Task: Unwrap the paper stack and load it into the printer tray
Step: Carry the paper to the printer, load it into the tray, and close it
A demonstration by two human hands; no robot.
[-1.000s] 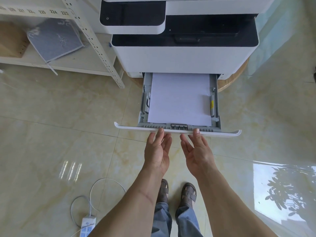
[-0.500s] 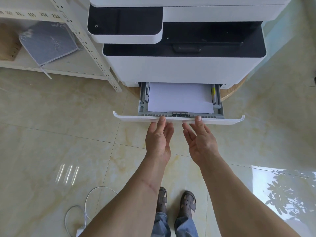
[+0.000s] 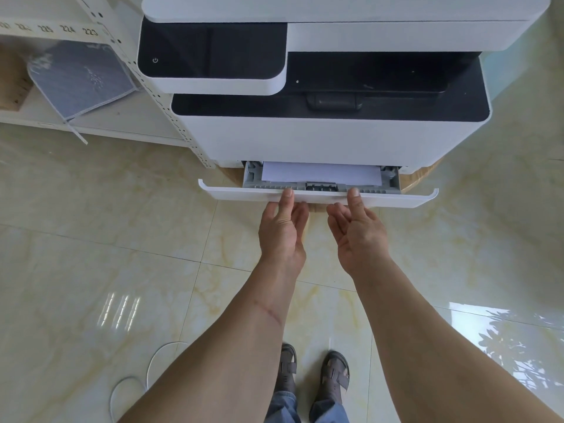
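My left hand (image 3: 282, 230) and right hand (image 3: 357, 232) lie open, fingers straight, gripping nothing; their fingertips press the white front of the tray (image 3: 396, 199). The tray sticks out only a little from the printer (image 3: 305, 138), with a strip of paper (image 3: 320, 176) showing inside.

Bare forearms without sleeves, blue jeans (image 3: 305, 407) at the legs, and brown strapped sandals (image 3: 335, 372) on both feet.
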